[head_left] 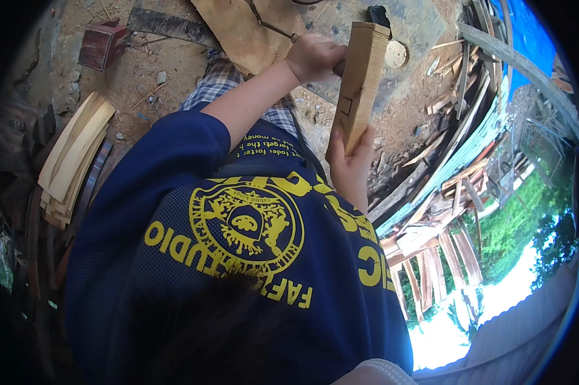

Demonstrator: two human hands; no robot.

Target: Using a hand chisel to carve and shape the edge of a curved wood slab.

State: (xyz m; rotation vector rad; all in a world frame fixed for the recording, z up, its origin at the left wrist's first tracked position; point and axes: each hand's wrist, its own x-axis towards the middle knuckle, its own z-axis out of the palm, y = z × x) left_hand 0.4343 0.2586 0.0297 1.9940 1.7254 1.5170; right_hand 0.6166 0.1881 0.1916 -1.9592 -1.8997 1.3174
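Observation:
My left hand [315, 58] is closed in a fist around the handle of a tool. A bent metal rod [276, 28] runs out from that fist toward the top edge; its far end is out of view. Beside the fist stands a pale wooden block [359, 83], long and squared, tilted, with dark lines marked on its face. My right hand [353, 160] grips the block's lower end, fingers wrapped round its edge. Close behind the block's upper end is a black object [379, 15], mostly hidden, whose kind I cannot make out.
A brown sheet [228, 29] lies on the dirt ground at the top. At the upper left sit a dark red box-like piece [101, 45] and a dark flat strip [171, 27]. Stacked pale boards [75, 151] are at the left. Wood scraps [459, 186] pile up on the right near a blue tarp [527, 38].

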